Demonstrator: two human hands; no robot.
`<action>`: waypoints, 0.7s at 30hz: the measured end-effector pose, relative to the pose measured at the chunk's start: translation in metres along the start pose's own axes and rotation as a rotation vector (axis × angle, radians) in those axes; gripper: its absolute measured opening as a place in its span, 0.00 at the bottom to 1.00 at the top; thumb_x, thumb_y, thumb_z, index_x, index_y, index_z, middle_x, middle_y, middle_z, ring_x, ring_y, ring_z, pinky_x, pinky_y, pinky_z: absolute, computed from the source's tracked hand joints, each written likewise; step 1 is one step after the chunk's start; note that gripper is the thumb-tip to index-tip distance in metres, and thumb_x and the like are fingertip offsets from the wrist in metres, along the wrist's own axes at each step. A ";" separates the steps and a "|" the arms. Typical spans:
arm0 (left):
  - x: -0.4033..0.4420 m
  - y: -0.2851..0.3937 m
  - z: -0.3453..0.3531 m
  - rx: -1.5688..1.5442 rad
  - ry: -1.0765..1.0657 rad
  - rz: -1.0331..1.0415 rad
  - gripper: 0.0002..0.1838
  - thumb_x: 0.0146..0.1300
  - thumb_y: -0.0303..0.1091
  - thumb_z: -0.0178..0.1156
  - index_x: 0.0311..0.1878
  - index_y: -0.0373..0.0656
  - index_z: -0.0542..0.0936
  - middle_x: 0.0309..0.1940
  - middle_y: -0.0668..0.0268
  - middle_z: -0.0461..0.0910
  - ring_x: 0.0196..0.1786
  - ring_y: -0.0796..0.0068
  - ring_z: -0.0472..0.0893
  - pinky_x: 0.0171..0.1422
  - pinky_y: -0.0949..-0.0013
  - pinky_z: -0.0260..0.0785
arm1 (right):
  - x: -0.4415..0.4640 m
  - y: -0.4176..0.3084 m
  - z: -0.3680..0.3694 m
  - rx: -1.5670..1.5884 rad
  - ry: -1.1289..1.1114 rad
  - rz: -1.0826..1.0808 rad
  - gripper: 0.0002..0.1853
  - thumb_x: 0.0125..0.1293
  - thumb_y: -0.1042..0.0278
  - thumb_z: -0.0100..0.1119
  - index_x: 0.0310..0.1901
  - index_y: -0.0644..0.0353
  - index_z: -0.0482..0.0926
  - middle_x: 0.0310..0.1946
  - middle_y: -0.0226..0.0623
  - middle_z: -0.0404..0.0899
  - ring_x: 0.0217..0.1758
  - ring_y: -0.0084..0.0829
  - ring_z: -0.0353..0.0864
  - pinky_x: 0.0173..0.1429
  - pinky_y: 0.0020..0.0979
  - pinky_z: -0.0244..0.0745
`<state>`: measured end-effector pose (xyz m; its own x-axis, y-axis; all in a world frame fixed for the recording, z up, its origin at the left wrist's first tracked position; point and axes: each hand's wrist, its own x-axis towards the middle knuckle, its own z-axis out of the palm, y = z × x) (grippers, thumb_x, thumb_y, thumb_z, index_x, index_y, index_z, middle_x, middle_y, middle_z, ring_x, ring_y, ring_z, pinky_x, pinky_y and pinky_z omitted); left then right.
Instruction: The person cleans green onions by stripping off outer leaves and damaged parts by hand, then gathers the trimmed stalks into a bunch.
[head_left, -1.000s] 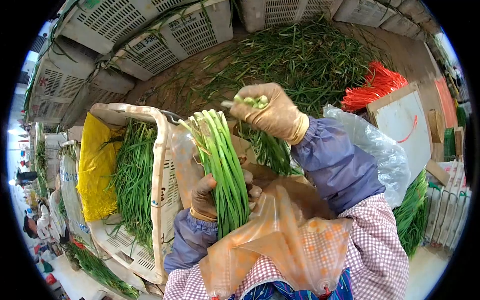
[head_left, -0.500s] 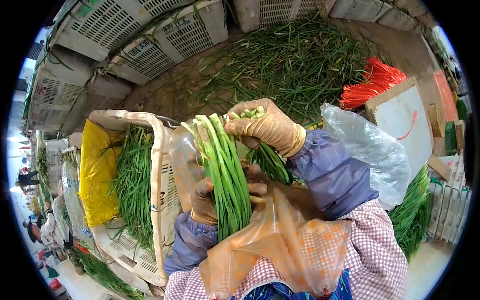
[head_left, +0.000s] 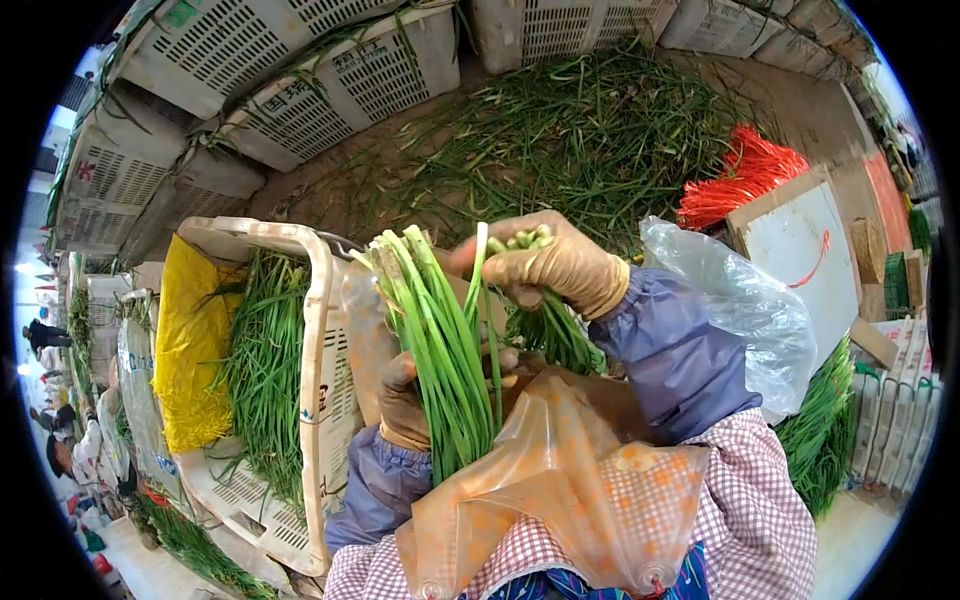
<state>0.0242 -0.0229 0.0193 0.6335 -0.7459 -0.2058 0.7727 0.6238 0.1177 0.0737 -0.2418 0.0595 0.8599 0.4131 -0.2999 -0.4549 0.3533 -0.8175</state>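
Note:
My left hand [head_left: 403,405], in a dirty brown glove, is wrapped round a bunch of green stalks [head_left: 440,350] with pale ends up. One stalk [head_left: 480,270] stands apart at the bunch's right side, close to the fingertips of my right hand [head_left: 560,262]. That gloved right hand is closed round a second, smaller bunch [head_left: 528,240]; its pale ends show above the fingers and its green leaves hang below. Whether the fingertips touch the lone stalk I cannot tell. An orange-patterned plastic apron [head_left: 560,470] lies beneath both hands.
At the left stands a white crate [head_left: 312,400] with green leaves [head_left: 268,350] and a yellow sack [head_left: 192,350]. Loose leaves [head_left: 600,130] cover the ground ahead. To the right are red ties [head_left: 745,175], a clear plastic bag [head_left: 740,310] and a white board [head_left: 805,250].
My right hand came down to the top of the left bunch, then shifted slightly right and down. One stalk now stands apart from that bunch. My left hand has kept its hold.

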 end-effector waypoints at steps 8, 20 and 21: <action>-0.007 -0.004 0.000 0.045 0.150 0.159 0.33 0.49 0.39 0.61 0.57 0.30 0.68 0.52 0.44 0.73 0.51 0.49 0.77 0.63 0.47 0.66 | 0.004 0.010 -0.015 -0.248 -0.028 -0.032 0.09 0.56 0.67 0.67 0.34 0.62 0.82 0.20 0.24 0.76 0.20 0.15 0.69 0.24 0.18 0.64; -0.001 -0.004 0.009 0.106 0.107 0.098 0.36 0.50 0.38 0.63 0.62 0.35 0.64 0.52 0.53 0.73 0.56 0.55 0.74 0.64 0.50 0.65 | 0.002 0.000 0.002 -0.166 0.240 -0.208 0.11 0.58 0.60 0.61 0.36 0.59 0.81 0.19 0.25 0.73 0.15 0.16 0.67 0.20 0.18 0.61; 0.000 -0.006 0.019 0.117 0.120 0.124 0.37 0.50 0.36 0.64 0.62 0.35 0.63 0.52 0.54 0.72 0.58 0.56 0.72 0.65 0.51 0.65 | 0.001 -0.009 -0.010 -0.136 0.338 -0.272 0.11 0.57 0.57 0.62 0.34 0.56 0.80 0.22 0.25 0.74 0.18 0.18 0.71 0.22 0.18 0.66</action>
<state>0.0207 -0.0311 0.0366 0.7202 -0.6276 -0.2957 0.6928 0.6727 0.2599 0.0809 -0.2529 0.0614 0.9816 0.0155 -0.1902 -0.1866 0.2882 -0.9392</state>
